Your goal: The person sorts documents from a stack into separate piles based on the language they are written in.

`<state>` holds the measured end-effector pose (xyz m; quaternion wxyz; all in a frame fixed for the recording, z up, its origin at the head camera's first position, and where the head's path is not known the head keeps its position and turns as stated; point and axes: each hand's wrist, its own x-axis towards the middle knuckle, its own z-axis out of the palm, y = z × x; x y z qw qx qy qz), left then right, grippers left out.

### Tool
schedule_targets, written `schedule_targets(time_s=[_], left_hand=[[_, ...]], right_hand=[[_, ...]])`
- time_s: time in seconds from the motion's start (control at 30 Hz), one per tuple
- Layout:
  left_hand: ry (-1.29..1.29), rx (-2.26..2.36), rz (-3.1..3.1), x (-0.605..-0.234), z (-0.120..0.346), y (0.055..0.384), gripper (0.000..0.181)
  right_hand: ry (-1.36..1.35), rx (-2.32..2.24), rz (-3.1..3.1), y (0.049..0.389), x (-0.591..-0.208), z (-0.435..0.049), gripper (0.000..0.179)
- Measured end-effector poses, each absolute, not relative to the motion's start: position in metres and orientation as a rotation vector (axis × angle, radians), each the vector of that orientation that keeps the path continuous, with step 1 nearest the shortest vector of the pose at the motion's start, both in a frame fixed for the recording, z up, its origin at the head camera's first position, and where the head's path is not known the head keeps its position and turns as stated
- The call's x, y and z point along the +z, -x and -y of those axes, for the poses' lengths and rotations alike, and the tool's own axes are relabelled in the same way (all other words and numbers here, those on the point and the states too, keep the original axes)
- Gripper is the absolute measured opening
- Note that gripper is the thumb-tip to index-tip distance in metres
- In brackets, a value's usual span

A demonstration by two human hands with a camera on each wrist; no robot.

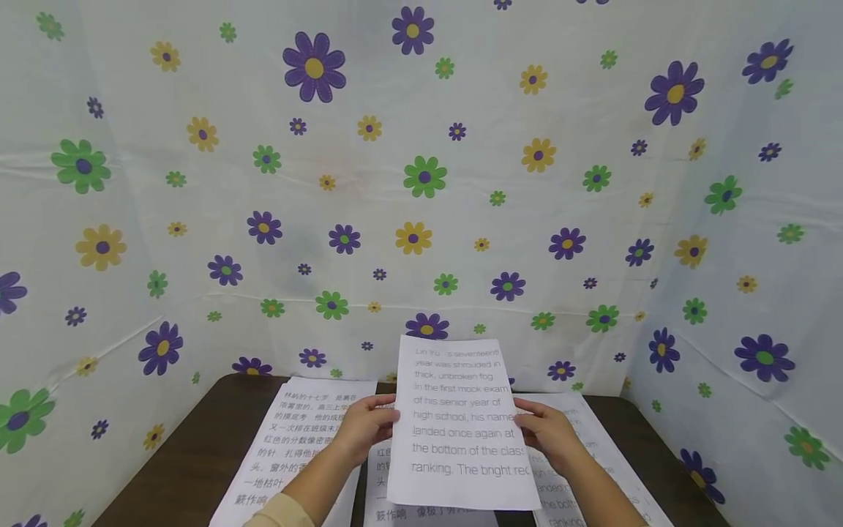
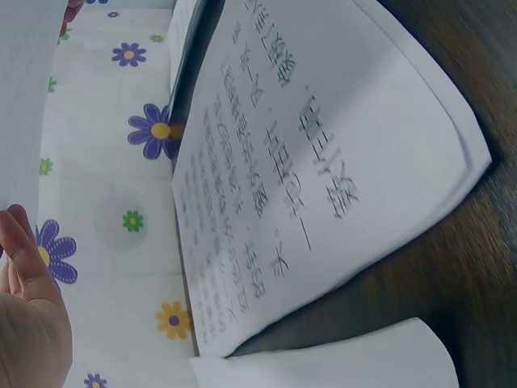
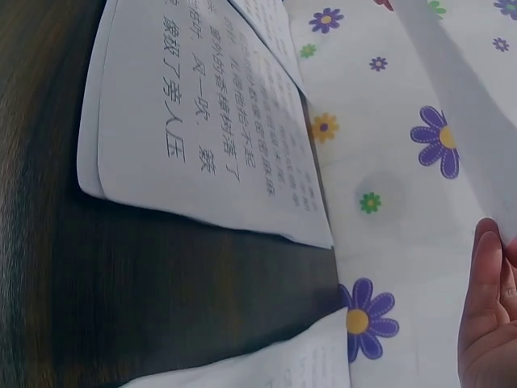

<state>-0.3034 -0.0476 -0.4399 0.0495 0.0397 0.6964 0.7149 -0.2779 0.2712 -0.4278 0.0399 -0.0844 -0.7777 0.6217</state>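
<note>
Both hands hold up one sheet of paper printed with large English text, raised over the middle of the table. My left hand pinches its left edge, and my right hand pinches the right edge. Beneath it lies a middle stack of papers with Chinese text, partly hidden by the raised sheet. In the left wrist view the left hand grips the edge of the pale sheet. The right wrist view has the right hand at the sheet's other edge.
A stack of Chinese-text papers lies on the left of the dark wooden table. On the right lies a stack with English text, partly behind the right forearm. A white flower-patterned cloth encloses the back and sides.
</note>
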Motion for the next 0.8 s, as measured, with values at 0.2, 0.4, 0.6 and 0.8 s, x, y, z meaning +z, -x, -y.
schedule_targets(time_s=[0.2,0.4,0.6,0.8], left_hand=[[-0.183,2.166,-2.088,-0.439,0.035,0.302,0.053],[-0.202,2.151,-2.052,-0.442,0.015,0.303,0.052],[-0.167,2.145,-2.034,-0.443,-0.011,0.302,0.050],[-0.173,2.147,-2.016,-0.441,-0.033,0.296,0.049]], right_hand=[[0.298,1.890,2.400,0.272,-0.427,-0.286,0.047],[0.306,1.888,2.405,0.268,-0.429,-0.307,0.049],[0.361,1.844,2.427,0.264,-0.427,-0.330,0.049],[0.399,1.781,2.481,0.259,-0.423,-0.350,0.051]])
